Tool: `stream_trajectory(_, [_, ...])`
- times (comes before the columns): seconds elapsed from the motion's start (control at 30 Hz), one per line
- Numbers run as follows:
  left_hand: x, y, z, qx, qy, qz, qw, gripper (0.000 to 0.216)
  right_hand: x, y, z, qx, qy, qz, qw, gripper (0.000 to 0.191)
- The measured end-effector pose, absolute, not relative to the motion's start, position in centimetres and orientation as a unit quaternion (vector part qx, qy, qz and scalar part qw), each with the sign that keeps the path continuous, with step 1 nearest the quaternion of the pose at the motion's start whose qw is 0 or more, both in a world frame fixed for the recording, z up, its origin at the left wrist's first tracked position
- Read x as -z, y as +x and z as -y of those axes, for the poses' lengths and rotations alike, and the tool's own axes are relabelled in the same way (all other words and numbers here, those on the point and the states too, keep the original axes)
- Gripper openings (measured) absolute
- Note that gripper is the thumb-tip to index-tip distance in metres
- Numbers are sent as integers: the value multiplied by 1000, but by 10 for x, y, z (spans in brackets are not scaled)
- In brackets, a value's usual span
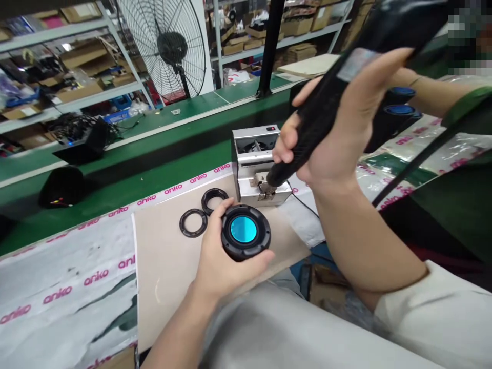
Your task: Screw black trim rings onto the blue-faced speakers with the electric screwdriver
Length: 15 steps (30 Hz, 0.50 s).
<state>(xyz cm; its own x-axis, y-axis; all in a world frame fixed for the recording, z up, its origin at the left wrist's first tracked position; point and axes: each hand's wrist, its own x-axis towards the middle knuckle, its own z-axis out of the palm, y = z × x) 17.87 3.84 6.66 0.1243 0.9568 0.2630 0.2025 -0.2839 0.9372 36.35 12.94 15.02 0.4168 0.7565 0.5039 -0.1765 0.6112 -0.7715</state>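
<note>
My left hand [221, 269] grips a round black speaker [246, 251] with a shiny blue centre, thumb and fingers around its rim. The speaker faces up, over a tan board. Wrapped around a black electric screwdriver [326, 97], my right hand [342, 138] tilts it down to the left. The screwdriver's tip is at the front outlet of a silver screw feeder [246, 187]; whether a screw sits on it cannot be made out. Two black rings [192, 223] lie on the board, left of the speaker and beyond my left fingers.
The tan board [165, 277] lies on white film printed with pink lettering, over a green conveyor [172, 148]. Black housings [61, 192] stand at the left. A large fan [172, 46] and loaded shelves are behind. Another person's arm [434, 92] reaches in at upper right, near blue-centred speakers.
</note>
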Motion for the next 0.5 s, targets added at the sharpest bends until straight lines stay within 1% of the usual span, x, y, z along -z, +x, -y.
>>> stream_trajectory(0.07, [-69, 181, -42, -480, 636, -451, 403, 83, -146, 360, -135, -337, -324, 455, 758, 71])
stream_trajectory(0.13, [-71, 180, -41, -476, 634, -447, 414, 79, -141, 360, -140, -360, -333, 458, 741, 69])
stream_trajectory(0.27, [-71, 176, -38, -471, 632, -432, 437, 80, -132, 364, -148, -350, -329, 472, 740, 75])
stream_trajectory(0.37, [-67, 175, -36, -470, 636, -421, 445, 84, -127, 368, -148, -392, -328, 475, 716, 76])
stream_trajectory(0.43, [-65, 174, -35, -472, 639, -416, 443, 85, -132, 370, -139, -431, -342, 471, 689, 78])
stream_trajectory(0.5, [-62, 174, -33, -473, 645, -416, 432, 87, -149, 369, -125, -436, -343, 464, 691, 77])
